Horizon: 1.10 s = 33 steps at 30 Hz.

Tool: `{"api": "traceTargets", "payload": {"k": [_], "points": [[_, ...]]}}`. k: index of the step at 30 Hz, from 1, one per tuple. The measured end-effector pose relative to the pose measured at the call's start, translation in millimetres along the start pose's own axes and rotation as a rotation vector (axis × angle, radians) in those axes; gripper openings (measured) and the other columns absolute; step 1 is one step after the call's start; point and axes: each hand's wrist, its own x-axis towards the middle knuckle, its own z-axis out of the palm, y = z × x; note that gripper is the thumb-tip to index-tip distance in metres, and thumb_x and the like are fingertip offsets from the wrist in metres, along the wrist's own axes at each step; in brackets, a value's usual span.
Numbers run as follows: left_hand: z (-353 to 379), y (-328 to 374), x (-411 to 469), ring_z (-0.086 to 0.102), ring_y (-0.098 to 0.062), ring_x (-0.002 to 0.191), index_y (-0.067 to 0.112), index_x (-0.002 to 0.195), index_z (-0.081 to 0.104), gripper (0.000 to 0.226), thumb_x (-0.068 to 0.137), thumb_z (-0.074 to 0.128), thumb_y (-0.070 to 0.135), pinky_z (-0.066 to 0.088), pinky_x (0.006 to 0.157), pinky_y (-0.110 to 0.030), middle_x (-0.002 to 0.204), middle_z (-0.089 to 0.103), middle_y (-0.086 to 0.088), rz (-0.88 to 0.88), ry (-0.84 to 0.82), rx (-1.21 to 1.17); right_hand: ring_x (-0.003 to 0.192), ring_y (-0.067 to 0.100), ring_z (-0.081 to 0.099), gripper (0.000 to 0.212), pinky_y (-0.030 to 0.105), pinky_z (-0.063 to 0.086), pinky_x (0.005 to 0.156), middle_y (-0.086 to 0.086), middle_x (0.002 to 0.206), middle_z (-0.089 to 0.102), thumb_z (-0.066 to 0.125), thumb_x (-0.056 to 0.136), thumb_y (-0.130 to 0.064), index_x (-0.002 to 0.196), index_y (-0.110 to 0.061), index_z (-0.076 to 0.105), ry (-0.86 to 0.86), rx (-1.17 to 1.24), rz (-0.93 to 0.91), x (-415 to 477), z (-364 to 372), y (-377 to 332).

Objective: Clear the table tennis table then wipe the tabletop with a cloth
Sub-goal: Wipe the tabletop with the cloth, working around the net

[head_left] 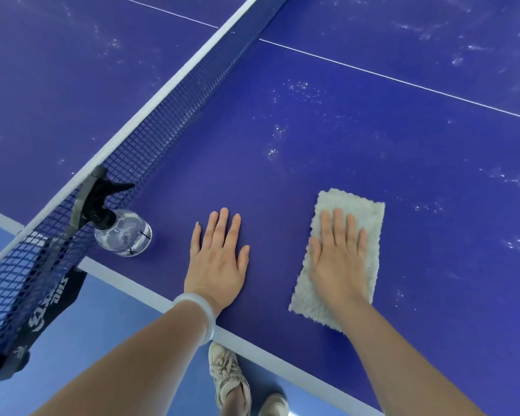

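Blue table tennis tabletop (357, 121), droplets scattered. Right hand (339, 256) flat, fingers straight, pressing fluffy grey rectangular cloth (370, 211). Left hand (218, 256) flat on bare surface. Clear plastic spray bottle (123, 232) beside net (150, 136).

Place: sports or games room
Evidence: blue table tennis table (357, 130) with white lines, net (150, 127) clamped at its edge, blue floor (117, 310)

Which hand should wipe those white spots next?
Probably the right hand: it lies flat on the cloth, with white spots on the tabletop just beyond. The left hand lies bare beside the spray bottle.
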Motion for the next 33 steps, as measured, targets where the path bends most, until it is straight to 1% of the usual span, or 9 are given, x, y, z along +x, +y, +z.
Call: {"api": "traceTargets", "payload": {"k": [6,12,14,20,22,25,29,31,33], "points": [[-2.0,0.4,0.3,0.004,-0.02,0.152,0.022,0.157,0.016,0.065,0.098,0.008,0.049,0.003,0.123,-0.045,0.164,0.011,-0.002,0.0,-0.009,0.004,0.152,0.018,-0.018,0.056,0.044,-0.008,0.124,-0.004,0.167,-0.013,0.008,0.106,-0.039,0.159,-0.026,-0.004,-0.061,0.006,-0.341,48.1,-5.2,-36.3],[-0.6,-1.0,-0.1,0.005,-0.021,0.152,0.021,0.157,0.017,0.065,0.098,0.008,0.048,0.003,0.123,-0.045,0.164,0.012,-0.003,-0.001,0.003,0.008,0.153,0.021,-0.015,0.06,0.046,-0.008,0.124,0.001,0.167,-0.012,0.004,0.103,-0.042,0.159,-0.022,-0.007,-0.031,0.054,0.142,25.3,-6.8,19.3],[0.5,-1.3,-0.5,0.004,-0.02,0.152,0.022,0.157,0.016,0.065,0.098,0.008,0.049,0.001,0.123,-0.045,0.164,0.011,-0.002,0.001,0.001,0.007,0.153,0.024,-0.015,0.06,0.047,-0.008,0.123,0.004,0.166,-0.013,0.0,0.103,-0.042,0.158,-0.02,-0.01,-0.012,0.033,0.136,-13.9,1.4,-1.2],[0.5,-1.4,0.7,0.006,-0.021,0.152,0.021,0.156,0.018,0.065,0.098,0.011,0.049,0.002,0.123,-0.044,0.164,0.013,-0.003,0.005,0.012,-0.002,0.153,0.023,-0.014,0.058,0.048,-0.005,0.124,0.002,0.167,-0.008,0.008,0.105,-0.038,0.16,-0.021,0.0,-0.027,0.013,-0.245,-14.8,5.7,-46.1],[0.3,-1.5,0.0,0.008,-0.022,0.151,0.02,0.156,0.02,0.065,0.098,0.012,0.049,0.003,0.123,-0.045,0.163,0.016,-0.004,0.006,0.016,-0.018,0.153,0.02,-0.016,0.057,0.045,-0.007,0.124,0.0,0.167,-0.01,0.011,0.106,-0.037,0.16,-0.023,-0.003,-0.038,0.012,-0.184,-10.1,1.8,-19.8],[0.2,-0.1,-1.2,0.01,-0.022,0.151,0.019,0.155,0.023,0.066,0.097,0.013,0.049,0.003,0.123,-0.045,0.163,0.018,-0.005,0.004,0.028,-0.027,0.153,0.021,-0.016,0.059,0.046,-0.008,0.124,0.001,0.167,-0.012,0.004,0.103,-0.041,0.158,-0.023,-0.008,0.014,0.059,0.143,-49.0,5.4,28.9],[0.9,0.2,-1.4,0.01,-0.023,0.151,0.018,0.155,0.023,0.066,0.097,0.012,0.048,0.004,0.123,-0.046,0.163,0.019,-0.006,0.001,0.034,-0.018,0.154,0.032,0.001,0.063,0.054,0.004,0.123,0.011,0.166,0.004,0.007,0.102,-0.041,0.159,-0.013,0.006,0.072,0.058,0.389,-106.7,5.0,32.0],[1.4,-0.8,-0.9,0.01,-0.023,0.151,0.019,0.155,0.022,0.066,0.097,0.011,0.049,0.004,0.123,-0.045,0.163,0.018,-0.005,0.0,0.034,-0.005,0.153,0.034,-0.004,0.062,0.053,-0.001,0.123,0.012,0.166,-0.001,0.004,0.102,-0.04,0.158,-0.013,0.0,0.049,0.057,0.355,-90.1,3.9,10.4],[1.7,-0.5,-0.7,0.009,-0.022,0.151,0.02,0.155,0.02,0.066,0.097,0.01,0.049,0.003,0.123,-0.044,0.163,0.017,-0.005,0.003,0.032,0.005,0.152,0.029,-0.015,0.061,0.05,-0.011,0.122,0.009,0.166,-0.013,0.006,0.103,-0.039,0.158,-0.016,-0.01,0.006,0.074,0.142,-64.7,7.1,-16.2]]}}
